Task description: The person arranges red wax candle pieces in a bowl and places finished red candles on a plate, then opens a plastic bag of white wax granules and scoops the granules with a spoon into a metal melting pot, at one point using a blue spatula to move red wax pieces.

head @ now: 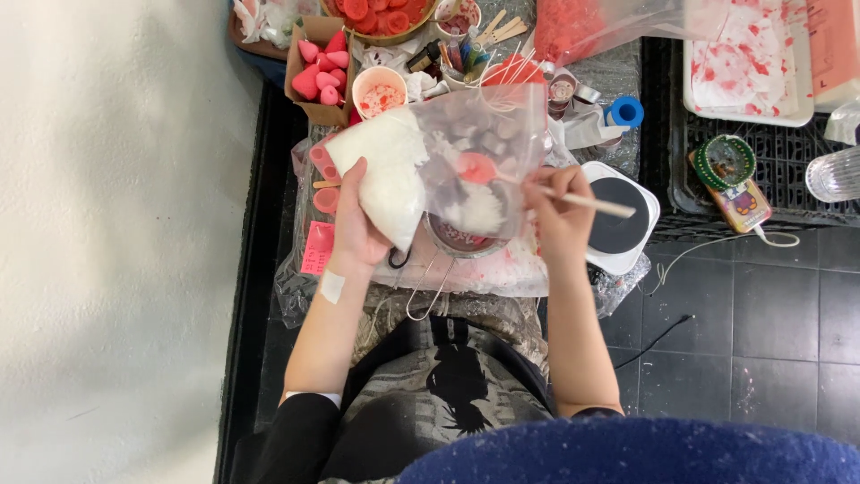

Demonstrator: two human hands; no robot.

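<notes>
**Soft bag of white flakes held over a small pot, spoon inside**

Left hand (356, 229) is closed around the lower left side of a clear plastic bag (448, 152), gripping the bulge of white flakes (387, 175). Right hand (560, 215) is pinched shut on a wooden stick (591, 203), the handle of a pink spoon (477, 167) that reaches in through the bag's open right side.

Landmark: small metal pot (461, 240). The bag hangs just above the pot and partly covers it. Its wire handle sticks out below the pot, toward the person. A white hot plate (618, 220) sits just right of the pot. A cardboard box of pink cones (321, 72) is well up and left of the pot; a blue roll of tape (624, 112) is up and right.

Handling, judged: bag looks light, limp and slick, with loose contents that shift and spill if tipped. Best hold seems to be under the full part, as the left hand does, keeping the mouth level. Spoon stick looks thin and stiff; a pinch near its far end gives reach but little force. Pot contents cannot be told.
</notes>
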